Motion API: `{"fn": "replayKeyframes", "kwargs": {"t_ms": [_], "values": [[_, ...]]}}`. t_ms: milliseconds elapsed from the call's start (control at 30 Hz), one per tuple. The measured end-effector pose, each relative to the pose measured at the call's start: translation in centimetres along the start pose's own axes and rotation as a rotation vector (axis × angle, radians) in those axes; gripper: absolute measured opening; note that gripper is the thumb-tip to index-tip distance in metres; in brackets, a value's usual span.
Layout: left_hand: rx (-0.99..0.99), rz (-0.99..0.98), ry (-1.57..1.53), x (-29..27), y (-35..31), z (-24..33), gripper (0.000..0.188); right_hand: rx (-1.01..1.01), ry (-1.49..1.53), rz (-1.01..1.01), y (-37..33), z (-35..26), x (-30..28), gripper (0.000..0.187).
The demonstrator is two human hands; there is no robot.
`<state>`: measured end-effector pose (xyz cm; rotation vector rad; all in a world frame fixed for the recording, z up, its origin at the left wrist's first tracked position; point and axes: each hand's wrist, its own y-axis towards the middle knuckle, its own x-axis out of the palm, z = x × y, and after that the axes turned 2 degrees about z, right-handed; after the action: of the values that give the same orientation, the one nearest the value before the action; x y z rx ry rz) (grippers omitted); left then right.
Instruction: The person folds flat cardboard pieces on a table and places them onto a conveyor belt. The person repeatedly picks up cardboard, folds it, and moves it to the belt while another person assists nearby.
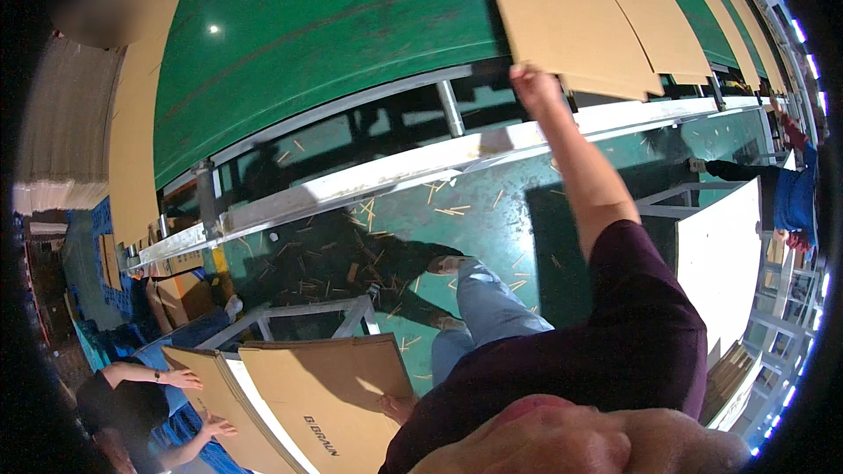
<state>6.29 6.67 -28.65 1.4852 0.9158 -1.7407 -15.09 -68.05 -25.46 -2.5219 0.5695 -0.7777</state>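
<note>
Head view — right grip (pixel 532 86) pinches flat tan cardboard (pixel 575 17); left grip (pixel 400 407), closure unclear, touches rectangular carton (pixel 329 382).

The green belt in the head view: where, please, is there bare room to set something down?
The widest bare patch is the middle of the green belt, between the long cardboard strip at its left and the large sheet at the right hand. Right of that sheet it is crowded: other cardboard sheets leave only narrow green gaps.

Hard shadows and glare on green floor (pixel 500 239), fisheye-bent edges.
</note>
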Motion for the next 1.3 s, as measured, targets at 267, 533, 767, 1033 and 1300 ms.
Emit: {"fn": "replayKeyframes", "kwargs": {"t_ms": [267,533,767,1033,1300], "values": [[0.117,0.106,-0.175,0.9,-1.2,-1.8,0.065,0.724,-0.127,-0.683,-29.6,19.9,8.8,0.009],[0.139,0.118,-0.09,-1.6,-1.5,0.2,0.06,-1.185,-1.769,-0.354,-16.9,6.5,-9.9,0.047],[0.152,0.063,-0.096,-3.1,-0.7,-0.6,0.06,-1.317,-1.925,-0.443,-19.1,5.2,-8.0,0.044],[0.191,0.097,-0.117,-2.4,0.2,-0.1,0.059,-1.732,-1.432,-0.838,-37.1,1.6,11.1,0.019],[0.042,0.072,-0.167,-3.2,-1.3,0.3,0.061,-1.181,-0.406,-0.619,-44.8,-12.0,13.4,0.032]]}}
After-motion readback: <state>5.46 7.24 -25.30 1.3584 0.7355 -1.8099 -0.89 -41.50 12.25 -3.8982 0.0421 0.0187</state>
